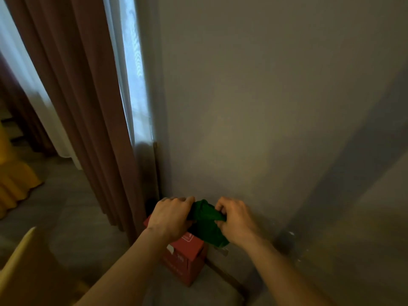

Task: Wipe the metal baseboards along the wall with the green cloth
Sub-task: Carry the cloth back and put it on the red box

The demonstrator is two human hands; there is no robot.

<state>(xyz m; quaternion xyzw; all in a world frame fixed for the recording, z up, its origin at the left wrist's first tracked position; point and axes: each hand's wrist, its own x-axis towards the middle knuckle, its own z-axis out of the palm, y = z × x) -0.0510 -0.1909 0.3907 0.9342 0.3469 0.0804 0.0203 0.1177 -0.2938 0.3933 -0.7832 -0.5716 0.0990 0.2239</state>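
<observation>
You hold the cloth (206,219) bunched between both hands in front of the wall (254,107), above the red box (184,259). Your left hand (171,215) has its fingers curled tight over the cloth's left end; your right hand (235,217) pinches the right end with its fingers closed on the fabric. The box sits on the floor against the wall, just right of the brown curtain (84,107). The baseboard (223,273) runs along the wall's foot, right of the box
</observation>
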